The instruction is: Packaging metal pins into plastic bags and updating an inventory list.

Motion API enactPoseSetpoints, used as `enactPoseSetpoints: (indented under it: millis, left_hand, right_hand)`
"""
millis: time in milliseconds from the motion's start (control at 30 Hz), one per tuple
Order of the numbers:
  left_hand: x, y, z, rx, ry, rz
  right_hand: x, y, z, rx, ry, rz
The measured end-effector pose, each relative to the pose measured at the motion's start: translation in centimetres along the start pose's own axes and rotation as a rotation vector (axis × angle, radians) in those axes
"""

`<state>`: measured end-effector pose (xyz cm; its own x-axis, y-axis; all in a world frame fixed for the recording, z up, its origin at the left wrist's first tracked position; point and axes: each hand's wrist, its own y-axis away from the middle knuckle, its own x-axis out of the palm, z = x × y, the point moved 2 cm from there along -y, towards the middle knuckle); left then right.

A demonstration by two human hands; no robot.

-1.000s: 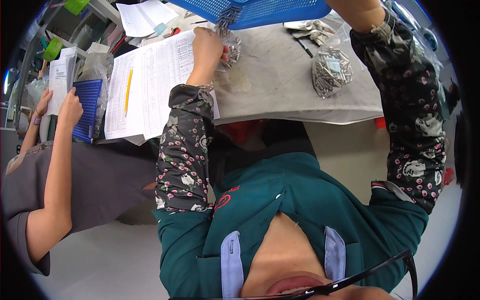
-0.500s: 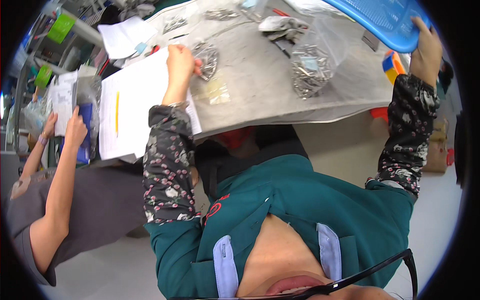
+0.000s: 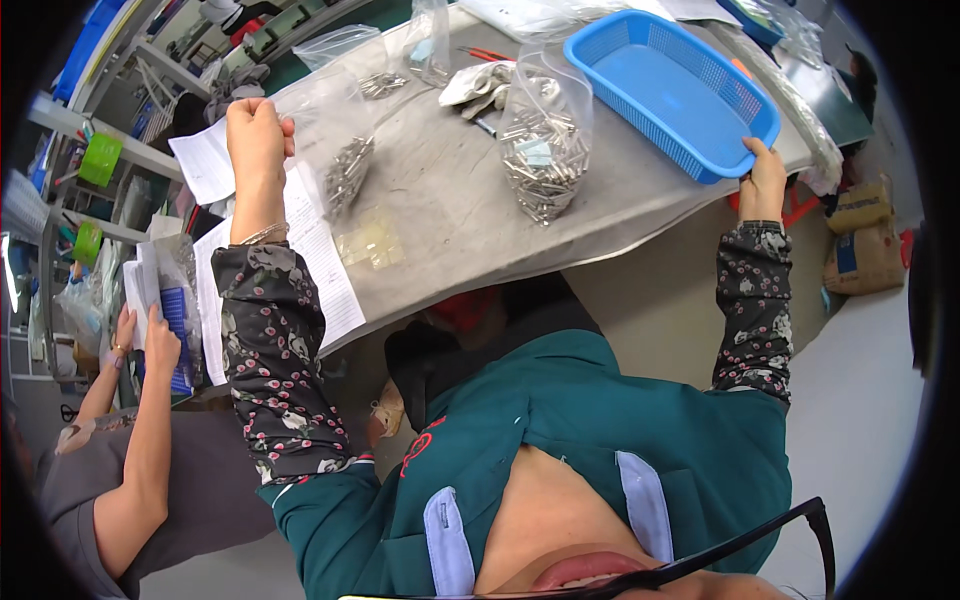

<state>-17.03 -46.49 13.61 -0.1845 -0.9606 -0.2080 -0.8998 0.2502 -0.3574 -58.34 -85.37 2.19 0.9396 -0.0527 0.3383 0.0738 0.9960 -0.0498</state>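
Note:
My right hand [image 3: 764, 178] grips the near right corner of a shallow blue plastic basket [image 3: 672, 95], its thumb over the rim. The basket has perforated walls and nothing in it, and covers the table's right part. On the left, my left hand [image 3: 259, 143] is closed on the upper part of a clear plastic bag [image 3: 330, 105]. Metal pins [image 3: 349, 173] are bunched at the lower end of this bag, to the right of the hand. Printed sheets [image 3: 318, 265] lie beneath my left wrist.
A larger clear bag of metal pins [image 3: 543, 165] stands mid-table, beside whitish gloves [image 3: 475, 88]. More bagged pins [image 3: 382, 85] lie farther back. A yellowish clear packet [image 3: 372, 240] is near the front edge. At left, another person's hands [image 3: 160, 338] hold papers. Cartons [image 3: 862, 250] stand at right.
The basket has come left and nearer, with my right hand still on its rim. My left hand has moved left, and the bag of pins now hangs stretched from it. The view has shifted.

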Motion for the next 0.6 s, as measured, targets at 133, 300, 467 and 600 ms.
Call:
enactPoseSetpoints:
  millis: [133,300,467,600]
  left_hand:
    - [-1.0,0.8,-2.3,0.059,0.089,0.129]
    - [-2.1,3.8,-5.0,0.076,0.206,0.280]
    - [-4.6,7.7,-0.7,-0.023,-0.049,0.598]
    - [-5.3,8.2,-1.8,-0.020,-0.091,0.568]
  right_hand:
    - [0.0,-0.5,-0.4,-0.104,0.512,0.245]
    - [2.7,7.0,4.4,-1.042,0.874,-0.142]
    - [12.5,21.7,4.2,-0.955,0.309,0.925]
    - [18.1,26.5,3.3,-0.791,0.370,1.272]
